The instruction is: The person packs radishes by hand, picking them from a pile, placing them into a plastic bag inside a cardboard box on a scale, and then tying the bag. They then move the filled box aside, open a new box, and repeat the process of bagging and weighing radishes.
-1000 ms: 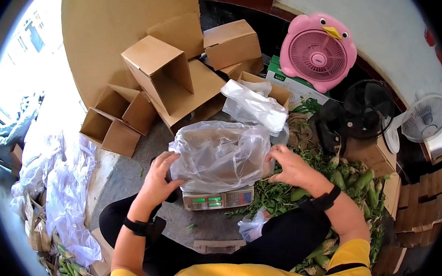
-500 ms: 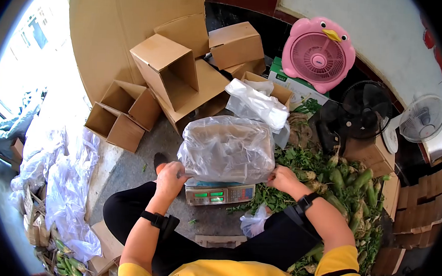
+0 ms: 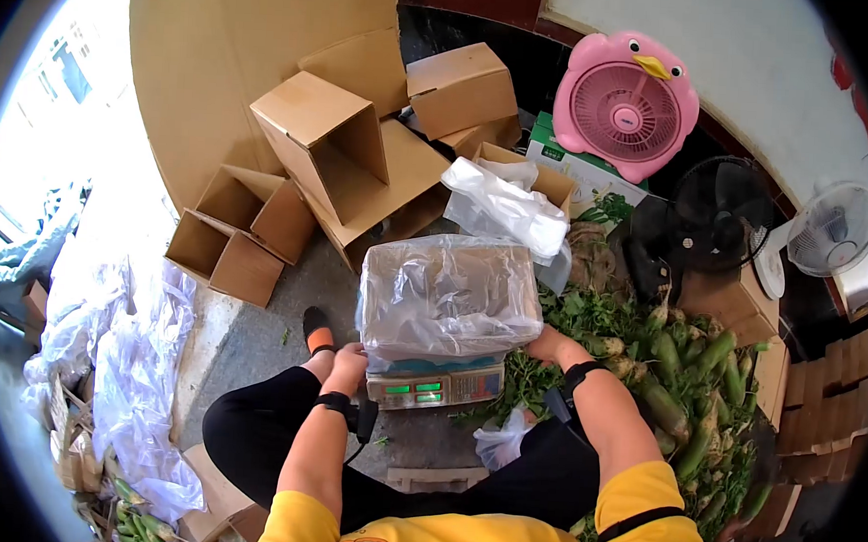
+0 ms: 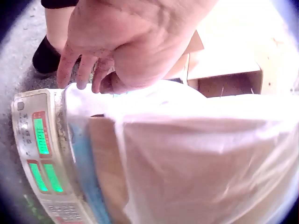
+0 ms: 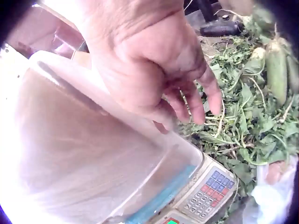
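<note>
- The left hand [image 3: 347, 367] is at the scale's near left corner, its fingers loosely extended and slightly apart, pointing downward beside the plastic.
- The right hand [image 5: 140, 65] is at the near right corner, fingers spread and gently bent, the thumb apart from them and close against the plastic; whether it touches is hard to tell.
- Between the hands, the clear plastic bag [image 3: 452, 306] covers a cardboard box [image 4: 107, 163], wrinkled across its top and sides.
- The bagged box sits on the scale [image 3: 435, 389], above a blue layer [image 5: 163, 196] and set back from the near edge.
- Along that near edge, green digits glow at the left and the keypad [image 5: 210, 193] is at the right.
- Off the right edge lie leafy greens [image 3: 526, 379] and thick pale-green vegetables [image 3: 661, 406]; a small knotted bag [image 3: 502, 438] is near the near right corner.
- Beyond the far edge, white plastic bags [image 3: 506, 204] lie over an open carton [image 3: 554, 184], with open cardboard boxes [image 3: 314, 127] to the left.
- Farther back, a pink fan [image 3: 627, 114] stands on a green-and-white box [image 3: 582, 171].
</note>
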`<state>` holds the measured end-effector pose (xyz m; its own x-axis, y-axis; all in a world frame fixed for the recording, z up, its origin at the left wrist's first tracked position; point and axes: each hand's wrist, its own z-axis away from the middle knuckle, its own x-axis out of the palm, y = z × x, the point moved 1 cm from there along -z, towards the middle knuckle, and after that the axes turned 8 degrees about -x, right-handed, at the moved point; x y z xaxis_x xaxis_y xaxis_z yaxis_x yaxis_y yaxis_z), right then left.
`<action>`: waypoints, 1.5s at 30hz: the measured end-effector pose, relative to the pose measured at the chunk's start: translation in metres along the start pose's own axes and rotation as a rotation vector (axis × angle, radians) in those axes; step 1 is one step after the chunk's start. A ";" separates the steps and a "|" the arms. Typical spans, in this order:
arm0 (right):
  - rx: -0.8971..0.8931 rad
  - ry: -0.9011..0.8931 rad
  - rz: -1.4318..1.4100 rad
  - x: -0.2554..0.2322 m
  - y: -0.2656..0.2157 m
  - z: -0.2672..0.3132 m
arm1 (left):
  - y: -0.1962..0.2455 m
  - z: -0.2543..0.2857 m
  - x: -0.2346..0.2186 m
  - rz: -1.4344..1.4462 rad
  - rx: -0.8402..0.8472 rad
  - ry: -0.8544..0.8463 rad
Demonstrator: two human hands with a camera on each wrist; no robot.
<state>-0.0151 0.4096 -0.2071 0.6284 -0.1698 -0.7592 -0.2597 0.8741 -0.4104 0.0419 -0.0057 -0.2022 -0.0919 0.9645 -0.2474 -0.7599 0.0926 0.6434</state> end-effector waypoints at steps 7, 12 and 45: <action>0.427 0.642 -0.218 -0.091 -0.050 0.039 | 0.117 0.056 -0.053 0.304 0.535 0.277; 0.174 0.990 -0.642 -0.134 -0.069 0.046 | 0.201 0.131 -0.023 -0.129 0.836 -0.053; -0.071 0.780 -0.499 -0.157 -0.118 0.063 | 0.213 0.076 0.115 -1.428 0.840 -0.602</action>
<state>-0.0369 0.3612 -0.0082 0.0152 -0.7990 -0.6012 -0.1522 0.5924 -0.7911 -0.0813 0.1434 -0.0385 0.6641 -0.0451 -0.7463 0.4970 0.7724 0.3956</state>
